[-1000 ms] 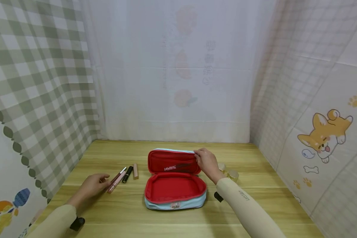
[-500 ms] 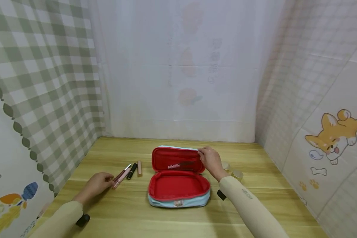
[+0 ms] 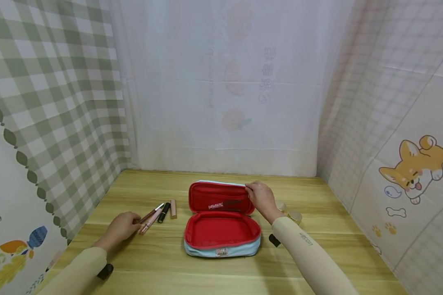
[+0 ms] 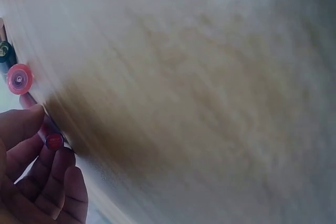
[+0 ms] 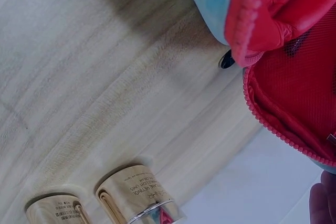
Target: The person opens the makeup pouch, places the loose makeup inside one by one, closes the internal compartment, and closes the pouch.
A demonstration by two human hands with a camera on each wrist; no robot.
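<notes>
Left of the pouch, my left hand (image 3: 122, 228) has thumb and fingertips pinching a slim dark-red cosmetic tube (image 3: 150, 214) with a silvery end. In the left wrist view its red round end (image 4: 54, 141) shows between the fingers. Beside it lie a pink tube (image 3: 152, 221), a black tube (image 3: 164, 212) and a beige-pink lipstick tube (image 3: 173, 209). My right hand (image 3: 262, 200) grips the upper right corner of the raised lid (image 3: 203, 196) of a light-blue cosmetic bag (image 3: 240, 248). The bag stands unzipped, its red inside showing; dark slim items sit in the lid's pocket.
Two gold-coloured jars, a nearer one (image 3: 294, 217) and a farther one (image 3: 280, 205), stand right of the bag, close to my right forearm. The wooden table (image 3: 151, 266) is bordered by a checked cloth (image 3: 96, 82) on the left and white curtains behind and right.
The camera view has shifted slightly, moving the scene a little right. My left hand has closed in on the dark-red tube's near end. My right hand stays on the lid.
</notes>
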